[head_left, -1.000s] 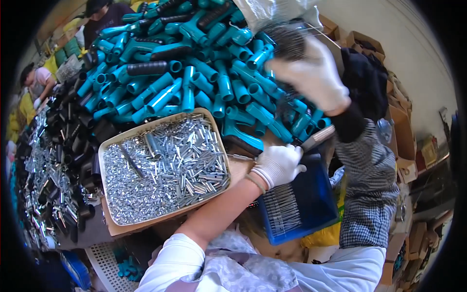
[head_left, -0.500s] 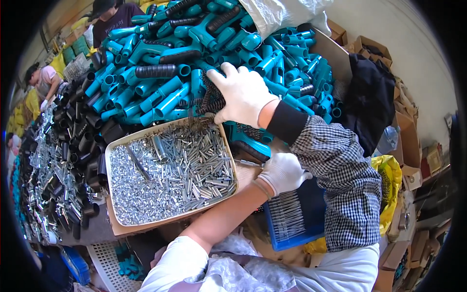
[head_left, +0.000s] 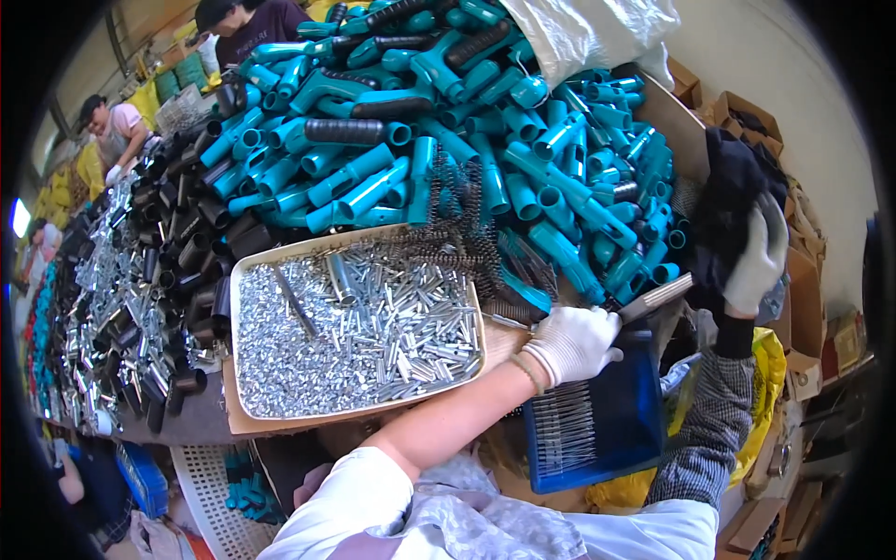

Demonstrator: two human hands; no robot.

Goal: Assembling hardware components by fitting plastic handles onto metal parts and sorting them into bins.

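Observation:
My left hand (head_left: 571,345), in a white glove, is closed around a thin metal rod (head_left: 509,322) whose end sticks out on its left. It is above the upper edge of a blue tray (head_left: 635,401), where slim metal rods (head_left: 563,425) lie in a row. Out on the right, my gloved right hand (head_left: 761,257) has its fingers stretched up against a black cloth (head_left: 723,210). No object shows in it. Dark coil springs (head_left: 471,219) lie tangled between the teal housings (head_left: 373,191) and a cream tray (head_left: 357,411) of small metal pins.
A flat metal bar (head_left: 656,299) juts up between my hands. Black tubes (head_left: 191,252) and shiny metal parts (head_left: 103,271) are piled at left. A white sack (head_left: 588,33) lies atop the heap. Yellow bag (head_left: 770,364) and cardboard boxes stand right. Two people are at far left.
My right hand has left the springs and swung right to the black cloth. The springs now lie bare. My left hand still holds the rod; the whole view has shifted.

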